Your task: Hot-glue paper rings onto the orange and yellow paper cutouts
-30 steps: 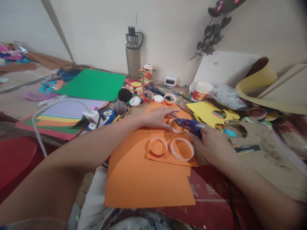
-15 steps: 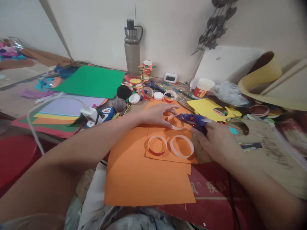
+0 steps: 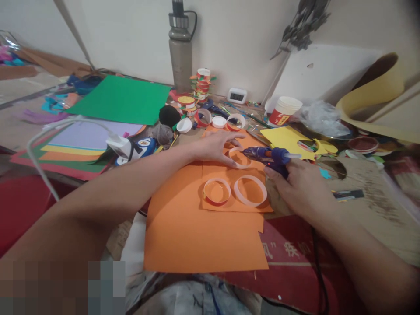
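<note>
My right hand (image 3: 303,181) is wrapped round a blue hot glue gun (image 3: 267,156), with a pale glue stick jutting from its back. The gun's nozzle points left, at the rim of a paper-cup ring (image 3: 241,158) on an orange sheet (image 3: 183,223). Beside that ring is my left hand (image 3: 216,148), its thumb and fingers spread; the thumb tip is by the ring's left edge, and I cannot tell if it presses on it. Nearer to me are a red-and-white ring (image 3: 217,192) and a wider white ring (image 3: 250,191). Fingers partly hide another ring behind.
Behind stand a grey bottle (image 3: 180,57), a small white clock (image 3: 236,95) and a paper cup (image 3: 285,110). Green paper (image 3: 124,100) and a power strip (image 3: 144,148) lie left. Cut yellow paper (image 3: 284,139) and a cutter knife (image 3: 349,194) are right. The gun's cord hangs down.
The view has tilted down a little, so everything sits slightly higher or lower in frame. The nozzle stays at the ring's rim, and both hands hold nearly the same pose.
</note>
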